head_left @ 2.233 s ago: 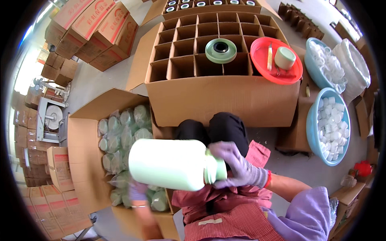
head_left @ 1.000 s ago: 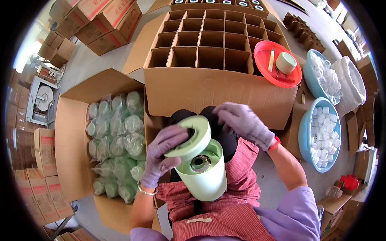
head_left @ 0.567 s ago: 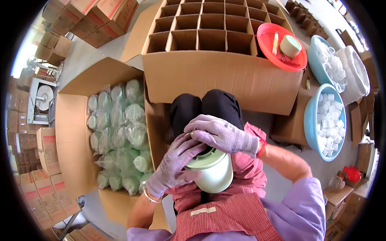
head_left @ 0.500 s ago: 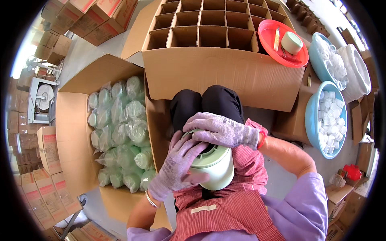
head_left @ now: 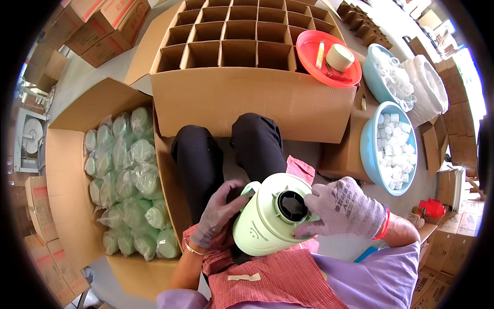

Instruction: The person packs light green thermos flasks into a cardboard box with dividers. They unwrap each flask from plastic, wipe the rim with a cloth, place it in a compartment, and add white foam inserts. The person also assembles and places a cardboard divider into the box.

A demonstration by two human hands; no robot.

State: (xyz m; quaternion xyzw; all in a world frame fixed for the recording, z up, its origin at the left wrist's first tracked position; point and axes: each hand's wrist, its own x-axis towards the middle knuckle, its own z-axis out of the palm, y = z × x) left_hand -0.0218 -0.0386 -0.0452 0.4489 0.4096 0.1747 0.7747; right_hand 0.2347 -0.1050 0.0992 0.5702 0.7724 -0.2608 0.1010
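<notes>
A pale green insulated jug [head_left: 262, 226] with a round black opening [head_left: 292, 206] on top leans across my lap, its top turned up and to the right. My left hand [head_left: 220, 208], in a light purple-grey glove, is closed at the jug's handle on its left side. From the right, my gloved right hand [head_left: 342, 208] grips the jug's top edge beside the black opening, its thumb below and fingers above. Part of the left fingers is hidden behind the handle.
A divided carton [head_left: 247, 103] stands ahead, carrying a red basin [head_left: 309, 49] on its right corner. To the left, a carton [head_left: 67, 170] holds several plastic-wrapped green jugs [head_left: 146, 154]. On the right are blue basins [head_left: 368, 149] of white caps [head_left: 396, 149] and white rings [head_left: 391, 77].
The jug has tilted and turned, showing its printed side and black opening. My hands have parted from over its top, left to the handle, right to the right edge. The view has shifted.
</notes>
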